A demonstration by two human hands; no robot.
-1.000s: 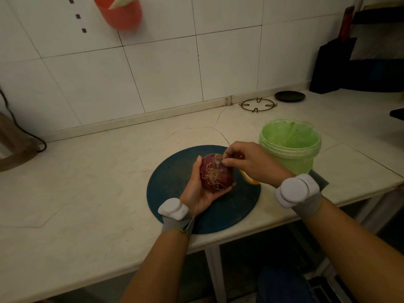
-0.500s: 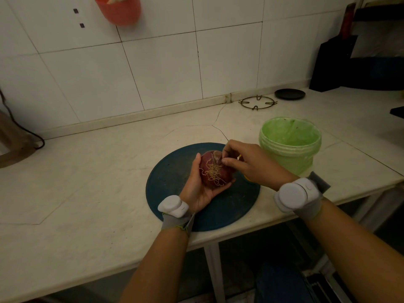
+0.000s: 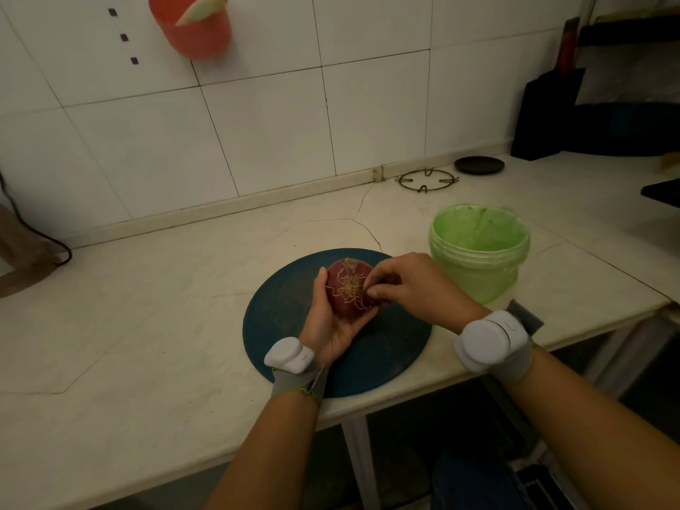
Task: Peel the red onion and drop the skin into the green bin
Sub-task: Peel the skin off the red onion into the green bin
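Head view, from the left edge across: a dark cable (image 3: pixel 65 248) trails down to the pale stone bench (image 3: pixel 147 318), and a red cup (image 3: pixel 191 31) hangs on the tiled wall at upper left. At centre frame a round dark-blue chopping board (image 3: pixel 287 347) lies on the bench. Above it the left hand (image 3: pixel 327 327) cradles the red onion (image 3: pixel 344 294), palm beneath, thumb up its left flank, root end turned toward the camera. The right hand (image 3: pixel 412 285) comes in from the right with fingers curled, its fingertips (image 3: pixel 369 286) pinching at the right edge of the root tuft. Half a second ago those fingertips were working the top of the onion; they have since dropped to the roots. A small lifted flap shows at the top, yet no skin looks free, so peeling seems barely begun and the person appears to be hunting for a better edge to lift. Just right of the hands stands the green bin (image 3: pixel 478 259), open, with no onion skin visible inside. Behind it, toward the wall, lie a wire trivet (image 3: pixel 427 180) and a black disc (image 3: pixel 478 165).
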